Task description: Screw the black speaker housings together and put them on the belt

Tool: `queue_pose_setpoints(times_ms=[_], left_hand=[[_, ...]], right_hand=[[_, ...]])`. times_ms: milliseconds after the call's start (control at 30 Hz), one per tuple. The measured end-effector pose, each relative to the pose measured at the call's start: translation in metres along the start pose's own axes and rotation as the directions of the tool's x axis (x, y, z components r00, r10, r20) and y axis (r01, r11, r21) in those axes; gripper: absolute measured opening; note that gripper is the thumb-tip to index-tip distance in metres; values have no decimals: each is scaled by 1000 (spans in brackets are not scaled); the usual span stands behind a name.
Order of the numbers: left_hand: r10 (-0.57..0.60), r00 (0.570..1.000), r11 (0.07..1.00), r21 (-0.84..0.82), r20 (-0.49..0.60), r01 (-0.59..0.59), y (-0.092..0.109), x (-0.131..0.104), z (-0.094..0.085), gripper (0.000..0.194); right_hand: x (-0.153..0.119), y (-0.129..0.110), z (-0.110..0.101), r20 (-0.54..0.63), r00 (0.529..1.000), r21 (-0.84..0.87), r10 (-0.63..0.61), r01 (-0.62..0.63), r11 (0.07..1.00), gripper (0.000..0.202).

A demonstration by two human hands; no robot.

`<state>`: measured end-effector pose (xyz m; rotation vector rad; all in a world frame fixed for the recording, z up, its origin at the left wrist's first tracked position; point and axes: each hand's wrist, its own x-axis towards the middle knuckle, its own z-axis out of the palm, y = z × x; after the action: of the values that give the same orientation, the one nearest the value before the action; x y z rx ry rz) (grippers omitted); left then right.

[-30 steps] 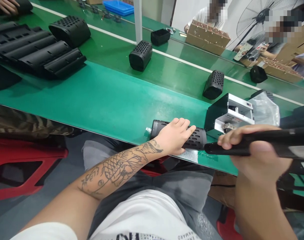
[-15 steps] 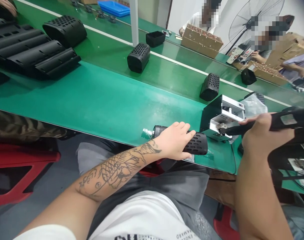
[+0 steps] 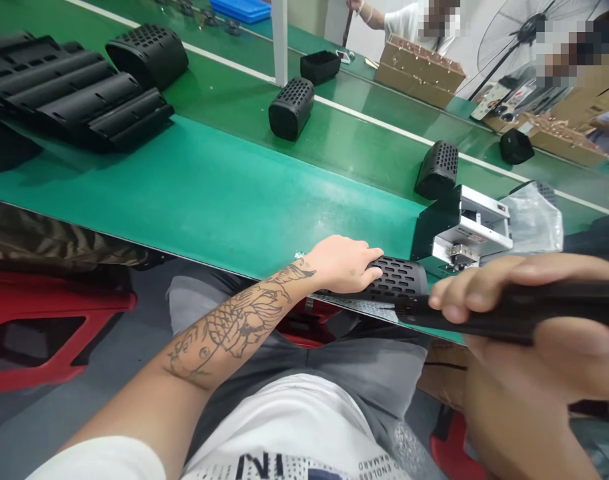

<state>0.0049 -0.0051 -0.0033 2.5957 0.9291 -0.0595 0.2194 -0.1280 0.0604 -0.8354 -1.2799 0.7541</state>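
My left hand lies over a black perforated housing at the bench's front edge, its fingers curled over the top. In my right hand is a black electric screwdriver, gripped around the barrel. Its thin bit points left, close to the near side of the housing; whether they touch I cannot tell. Just behind the screwdriver stands a small black and white screw feeder. The left end of the housing is hidden under my hand.
Black housing shells are stacked at the left. Several more housings, one of them at centre, stand on the green belt behind. A clear plastic bag lies beside the feeder. A white post rises at the back. Co-workers sit across.
My right hand has brought the screwdriver from the screw feeder down and left to the housing. My left hand stays on the housing, which now sits slightly differently. The view has shifted slightly.
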Motion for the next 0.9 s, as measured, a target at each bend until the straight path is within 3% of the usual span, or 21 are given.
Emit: queue_pose_setpoints(times_ms=[100, 167, 300, 467, 900], left_hand=[[-3, 1000, 1000, 10, -8, 4, 2, -2, -1, 60], [-2, 1000, 1000, 6, -15, 2, 2, -2, 0, 60], [6, 999, 1000, -16, -34, -7, 1, 1, 6, 59], [16, 997, 999, -35, -78, -19, 0, 4, 12, 57], [0, 998, 998, -64, -65, -4, 2, 4, 9, 55]], right_hand=[[1, 13, 35, 21, 998, 23, -54, 53, 998, 30], [5, 21, 45, 15, 998, 10, -65, 65, 998, 30], [9, 29, 41, 81, 995, -27, -57, 59, 998, 25], [8, 33, 38, 80, 997, 8, -18, 18, 1000, 25], [-5, 38, 32, 173, 985, 75, -5, -8, 997, 24]])
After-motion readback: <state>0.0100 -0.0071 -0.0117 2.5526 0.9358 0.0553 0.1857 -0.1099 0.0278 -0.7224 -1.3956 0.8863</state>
